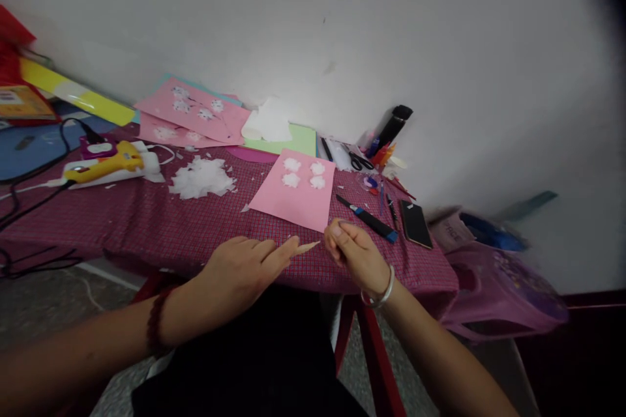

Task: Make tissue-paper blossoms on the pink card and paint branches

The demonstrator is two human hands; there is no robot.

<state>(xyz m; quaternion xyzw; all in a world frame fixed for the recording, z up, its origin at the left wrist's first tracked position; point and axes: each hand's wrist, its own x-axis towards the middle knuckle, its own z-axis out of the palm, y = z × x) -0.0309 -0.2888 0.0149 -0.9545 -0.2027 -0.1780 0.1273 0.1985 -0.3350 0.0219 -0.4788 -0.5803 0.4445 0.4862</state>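
Near the table's front edge my left hand [249,268] is closed around a slim pale piece with a pointed tip [308,247]; whether it is paper or wood I cannot tell. The tip points right, toward my right hand [356,251]. That hand is closed with fingers curled and thumb on top, and what it may pinch is hidden. Just beyond both hands lies a pink sheet [288,201] bearing several white tissue-like tufts [292,180]. A utility knife [374,221] with a blue and black handle rests right of the sheet.
A pile of torn white paper [201,178] lies left of the sheet, beside a yellow glue gun [105,165] with cords. Decorated pink sheets [195,107] are stacked behind. Scissors [360,161], a phone [415,223] and a black bottle [394,124] are at right.
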